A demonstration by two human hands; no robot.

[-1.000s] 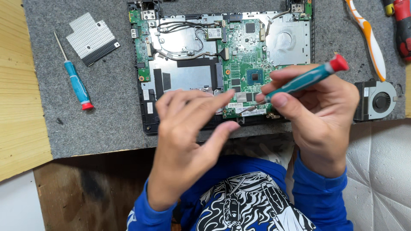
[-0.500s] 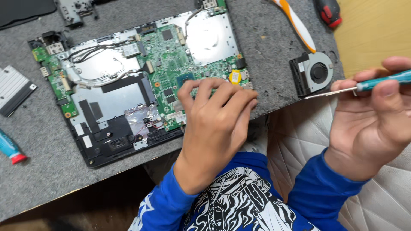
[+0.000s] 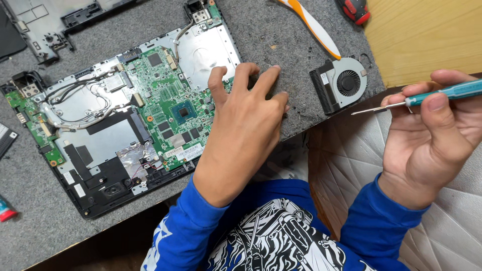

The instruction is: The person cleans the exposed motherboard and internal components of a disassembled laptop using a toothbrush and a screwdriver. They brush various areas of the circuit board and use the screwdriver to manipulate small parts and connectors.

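The biggest thing here is the gray felt mat (image 3: 281, 40), which covers most of the table. On the mat lies an opened laptop (image 3: 120, 125), turned at a slant, with its cover off and its insides showing. It looks flat, wide and a bit heavy, so I think it is best moved by its black plastic edges and not by the parts inside. In the middle of it sits the green board (image 3: 170, 108), full of tiny chips and thin wires. That board looks stiff but easy to break, so fingers should press only on bare spots or on its rim. The left hand (image 3: 241, 135) lies flat and spread wide, with its fingers on the right edge of the laptop and on the mat just beside it, and it holds nothing. To the right of that hand, near the edge of the mat, sits a small black fan (image 3: 343, 83). It looks light and hard, and its flat case seems the safe place to pick it up, not its thin blades. The right hand (image 3: 437, 140) is off the table at the near right, closed around a little blue-green screwdriver (image 3: 416, 99). The screwdriver looks light, thin and stiff, with a sharp metal tip that points left toward the fan. Its thick handle is where the fingers pinch it. Far off lie an orange and white tool (image 3: 309, 25) and a red tool (image 3: 355, 10).
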